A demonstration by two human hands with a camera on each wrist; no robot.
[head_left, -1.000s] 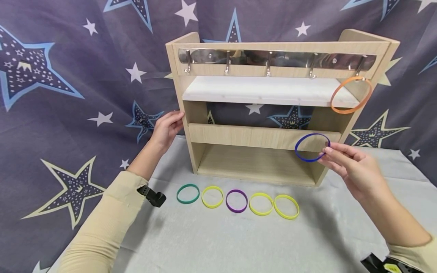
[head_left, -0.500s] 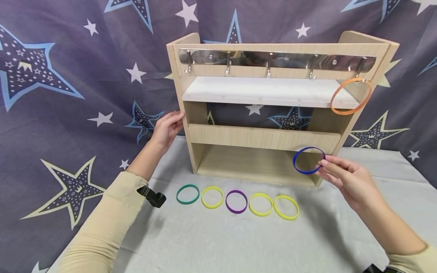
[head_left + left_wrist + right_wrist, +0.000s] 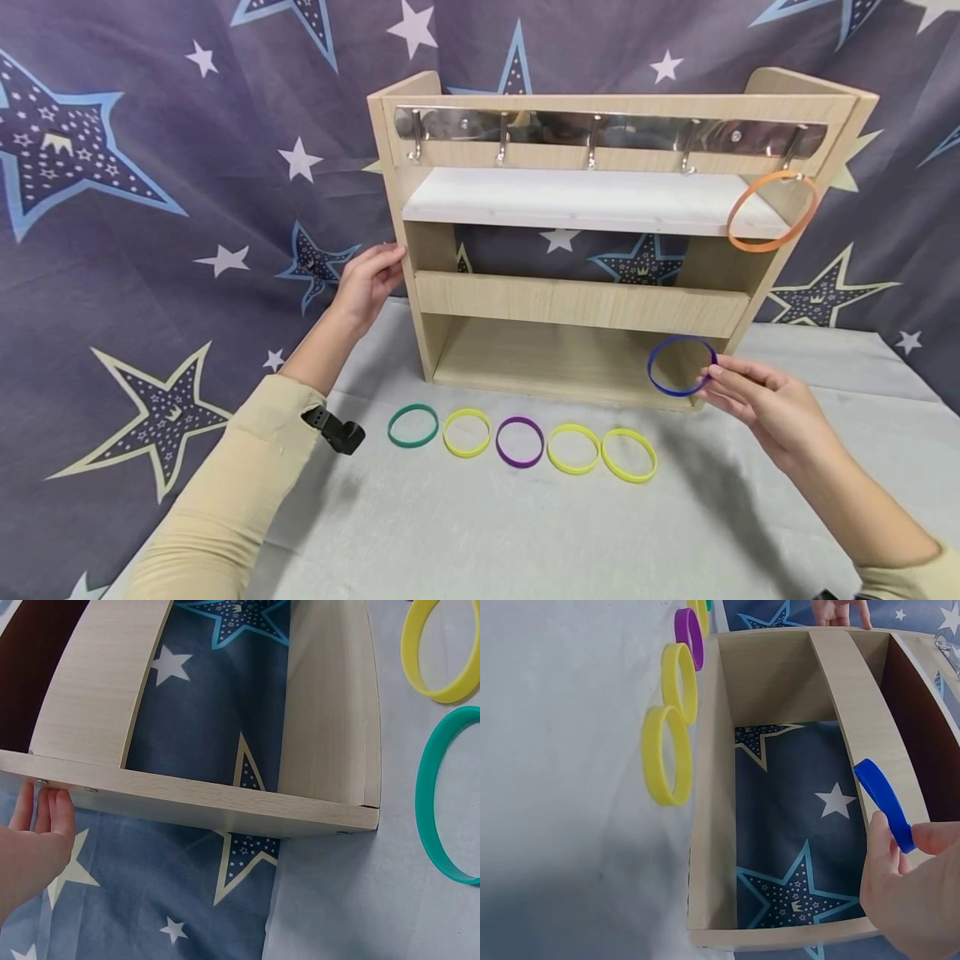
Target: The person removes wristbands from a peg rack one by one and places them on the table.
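Note:
My right hand point(image 3: 772, 408) pinches a blue silicone wristband point(image 3: 660, 386) by its right side, in front of the lower right part of the wooden shelf point(image 3: 577, 302). In the right wrist view the blue wristband point(image 3: 885, 802) sits between thumb and fingers. My left hand point(image 3: 369, 287) touches the shelf's left side panel with its fingertips; the left wrist view shows those fingers point(image 3: 56, 810) straight against the panel. An orange wristband point(image 3: 759, 246) hangs from the rightmost hook of the metal hook rail point(image 3: 547, 127). The other hooks carry nothing.
On the grey cloth point(image 3: 510, 533) before the shelf lie a green wristband point(image 3: 412, 445), a purple wristband point(image 3: 520, 463) and several yellow wristbands point(image 3: 630, 477) in a row. A star-patterned curtain point(image 3: 172, 283) hangs behind.
My right hand has lowered the blue wristband from in front of the middle crossbar to the bottom opening. The left hand stays at the side panel.

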